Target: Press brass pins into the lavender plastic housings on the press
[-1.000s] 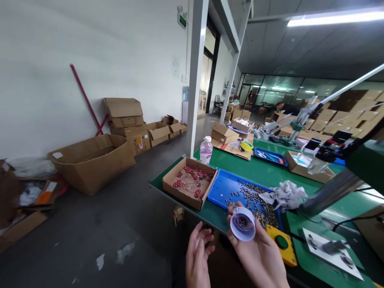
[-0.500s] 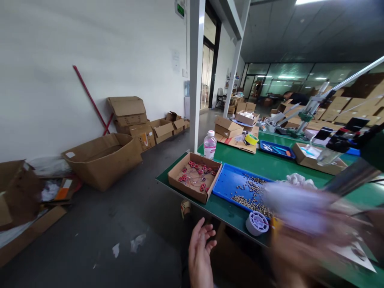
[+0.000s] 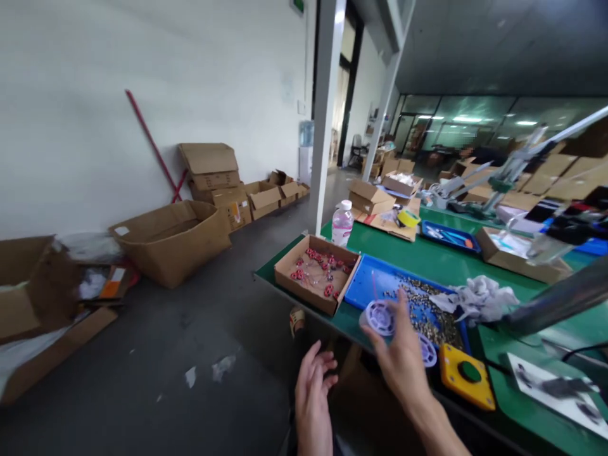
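Observation:
My right hand (image 3: 403, 354) grips a round lavender plastic part with a spoked face (image 3: 380, 318), over the table's near edge by the blue tray. A second lavender spoked part (image 3: 427, 351) sits just behind that hand, partly hidden by it. Below the table edge, my left hand (image 3: 314, 386) holds nothing, its fingers loosely bent and apart. Small brass-coloured metal pieces (image 3: 439, 323) lie in the blue tray (image 3: 363, 282). To its left stands a shallow cardboard box (image 3: 304, 291) of red coil-like parts with thin wires (image 3: 329, 259).
A yellow box with a green button (image 3: 468, 377) sits at the table's near edge. Crumpled white cloth or plastic (image 3: 484, 299) lies beside the tray. A bottle (image 3: 342, 223) stands behind the cardboard box. A white post (image 3: 325, 126) rises at the table corner; large cartons (image 3: 173, 247) line the wall.
My right hand, blurred at the right before, has come left and now shows the lavender part over the tray's near edge. My left hand has barely moved. The view has shifted slightly.

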Tool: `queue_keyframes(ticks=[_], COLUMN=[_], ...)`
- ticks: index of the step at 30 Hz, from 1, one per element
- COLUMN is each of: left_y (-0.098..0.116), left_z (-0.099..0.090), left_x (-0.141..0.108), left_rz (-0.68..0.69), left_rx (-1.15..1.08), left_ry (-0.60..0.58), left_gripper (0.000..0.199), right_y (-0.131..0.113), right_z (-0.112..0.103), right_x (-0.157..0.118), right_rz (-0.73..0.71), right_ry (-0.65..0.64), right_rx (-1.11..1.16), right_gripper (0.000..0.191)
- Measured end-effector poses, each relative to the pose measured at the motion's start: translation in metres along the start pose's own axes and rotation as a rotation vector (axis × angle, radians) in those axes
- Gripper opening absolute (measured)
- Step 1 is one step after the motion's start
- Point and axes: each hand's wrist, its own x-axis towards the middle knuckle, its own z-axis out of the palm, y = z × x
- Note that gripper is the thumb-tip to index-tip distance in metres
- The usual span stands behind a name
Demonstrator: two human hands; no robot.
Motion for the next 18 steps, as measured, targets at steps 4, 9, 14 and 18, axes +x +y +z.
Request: queue_keyframes(ticks=[4, 9, 14, 18], left_y=[0.001, 0.008, 0.017, 0.021], left_z=[0.007, 0.021, 0.035, 0.043], left_x=[-0.002, -0.008, -0.014, -0.018], left_rz=[-0.012, -0.005, -0.013, -0.011], left_rx=[0.021, 0.065, 0.050, 0.049], left_ry=[-0.030, -0.097, -0.118, -0.148], left_gripper=[0.047, 0.044, 0.042, 0.041], right_y=[-0.038, -0.055, -0.057, -0.054], right_z=[-0.024, -0.051, -0.059, -0.065], right_x=[-0.013, -0.028, -0.034, -0.027], right_rz=[0.437, 0.865, 0.895, 0.856], right_ry=[0.027, 0.031, 0.016, 0.054], right_rx=[0.814, 1.355, 1.482, 1.380], right_gripper=[0.082, 0.047, 0.039, 0.046])
